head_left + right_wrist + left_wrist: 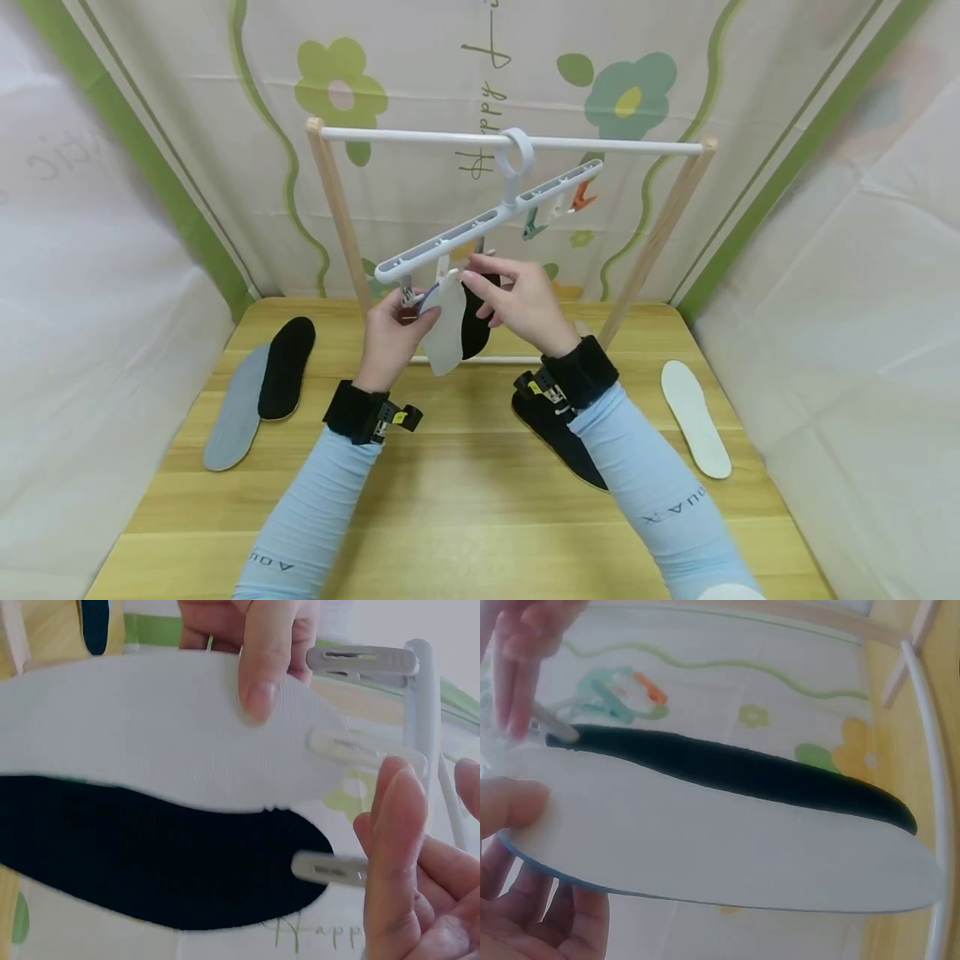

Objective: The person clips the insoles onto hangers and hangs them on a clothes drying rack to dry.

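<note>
A pale grey-white insole (444,337) with a blue edge hangs toe-down from the hanger (457,235). My left hand (390,337) pinches its upper part, thumb on the near face and fingers behind. In the right wrist view, a white clip (352,744) bites the insole's top end. My right hand (523,304) is at that clip's outer end, thumb and index finger spread apart. Beside the pale insole hangs a black insole (727,769), held by a grey clip (330,868). Another grey clip (360,661) at the hanger's near end holds nothing.
The hanger hooks over the white rail (405,135) of a wooden-legged rack. Green, white and orange clips (582,197) dangle at its far end. On the table lie a grey insole (236,417), black insoles (287,367) (558,437) and a white insole (696,421).
</note>
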The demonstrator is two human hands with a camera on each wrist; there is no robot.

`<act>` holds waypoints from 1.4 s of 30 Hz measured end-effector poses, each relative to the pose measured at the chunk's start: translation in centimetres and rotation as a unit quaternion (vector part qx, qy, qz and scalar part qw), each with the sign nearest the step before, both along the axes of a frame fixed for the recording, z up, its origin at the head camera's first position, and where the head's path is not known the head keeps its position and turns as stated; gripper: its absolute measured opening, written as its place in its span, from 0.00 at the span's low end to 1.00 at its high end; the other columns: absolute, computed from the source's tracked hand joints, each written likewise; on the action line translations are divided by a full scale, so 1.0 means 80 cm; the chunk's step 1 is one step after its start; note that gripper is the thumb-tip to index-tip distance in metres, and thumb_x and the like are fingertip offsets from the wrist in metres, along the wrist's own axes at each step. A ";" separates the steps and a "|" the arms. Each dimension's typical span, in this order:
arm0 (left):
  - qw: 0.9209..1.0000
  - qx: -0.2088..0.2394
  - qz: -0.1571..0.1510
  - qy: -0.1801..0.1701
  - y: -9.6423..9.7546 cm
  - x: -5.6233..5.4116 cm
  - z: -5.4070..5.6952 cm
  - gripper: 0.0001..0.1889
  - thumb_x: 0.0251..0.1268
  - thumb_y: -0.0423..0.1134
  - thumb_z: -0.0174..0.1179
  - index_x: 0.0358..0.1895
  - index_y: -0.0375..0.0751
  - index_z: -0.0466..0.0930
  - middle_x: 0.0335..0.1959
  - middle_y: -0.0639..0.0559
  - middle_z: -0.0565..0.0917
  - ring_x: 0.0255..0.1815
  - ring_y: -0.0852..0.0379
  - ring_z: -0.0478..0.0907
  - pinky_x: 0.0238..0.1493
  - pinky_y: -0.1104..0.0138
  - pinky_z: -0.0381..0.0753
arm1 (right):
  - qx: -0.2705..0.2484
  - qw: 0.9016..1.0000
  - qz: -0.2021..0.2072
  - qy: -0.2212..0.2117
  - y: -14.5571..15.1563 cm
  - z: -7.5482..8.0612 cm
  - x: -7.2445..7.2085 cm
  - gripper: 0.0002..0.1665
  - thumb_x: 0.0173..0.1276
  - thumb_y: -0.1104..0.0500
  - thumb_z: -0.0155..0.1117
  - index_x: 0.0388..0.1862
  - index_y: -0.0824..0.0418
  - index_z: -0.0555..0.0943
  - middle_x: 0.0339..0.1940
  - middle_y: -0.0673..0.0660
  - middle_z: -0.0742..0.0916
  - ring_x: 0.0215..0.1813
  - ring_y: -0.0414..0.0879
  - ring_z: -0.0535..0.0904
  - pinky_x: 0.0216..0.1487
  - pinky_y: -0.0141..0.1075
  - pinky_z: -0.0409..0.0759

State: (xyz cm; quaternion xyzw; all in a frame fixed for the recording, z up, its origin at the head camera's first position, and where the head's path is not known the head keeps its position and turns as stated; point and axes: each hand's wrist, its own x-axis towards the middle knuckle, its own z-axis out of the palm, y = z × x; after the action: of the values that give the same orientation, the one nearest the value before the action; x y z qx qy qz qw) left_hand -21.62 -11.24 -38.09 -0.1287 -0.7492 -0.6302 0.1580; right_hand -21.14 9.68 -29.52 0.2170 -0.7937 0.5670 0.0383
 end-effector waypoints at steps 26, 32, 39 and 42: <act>0.998 -0.046 -0.031 -0.043 -0.025 0.005 -0.012 0.21 0.65 0.40 0.68 0.58 0.37 0.78 0.51 0.44 0.82 0.49 0.47 0.80 0.52 0.60 0.82 | 0.025 0.996 -0.082 -0.019 0.115 -0.040 0.058 0.26 0.73 0.46 0.62 0.62 0.59 0.81 0.52 0.59 0.87 0.29 0.51 0.85 0.30 0.45 0.85; 0.995 -0.065 -0.043 -0.060 -0.040 0.015 -0.022 0.26 0.64 0.43 0.69 0.63 0.40 0.76 0.52 0.41 0.80 0.52 0.44 0.78 0.54 0.55 0.80 | 0.022 0.993 -0.113 -0.035 0.137 -0.065 0.072 0.26 0.73 0.44 0.62 0.62 0.58 0.81 0.54 0.58 0.86 0.31 0.51 0.85 0.30 0.41 0.85; 0.992 -0.087 -0.032 -0.091 -0.060 0.039 -0.037 0.28 0.64 0.47 0.69 0.64 0.42 0.74 0.56 0.47 0.79 0.54 0.49 0.76 0.53 0.62 0.79 | -0.008 0.985 -0.158 -0.071 0.161 -0.108 0.093 0.25 0.73 0.47 0.62 0.62 0.59 0.81 0.53 0.59 0.86 0.32 0.52 0.85 0.31 0.41 0.85; 0.990 -0.093 -0.019 -0.105 -0.071 0.049 -0.046 0.29 0.63 0.50 0.68 0.65 0.43 0.74 0.55 0.48 0.79 0.54 0.49 0.76 0.52 0.68 0.79 | -0.023 0.978 -0.180 -0.102 0.167 -0.121 0.104 0.24 0.74 0.49 0.61 0.62 0.62 0.80 0.53 0.62 0.86 0.33 0.54 0.85 0.31 0.42 0.86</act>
State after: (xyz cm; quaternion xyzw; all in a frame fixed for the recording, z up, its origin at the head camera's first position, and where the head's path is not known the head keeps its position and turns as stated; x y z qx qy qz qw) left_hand -17.69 -16.88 -41.77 -0.0904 -0.8141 -0.5711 0.0537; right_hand -12.83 23.01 -39.19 0.0106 -0.8065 0.5877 0.0635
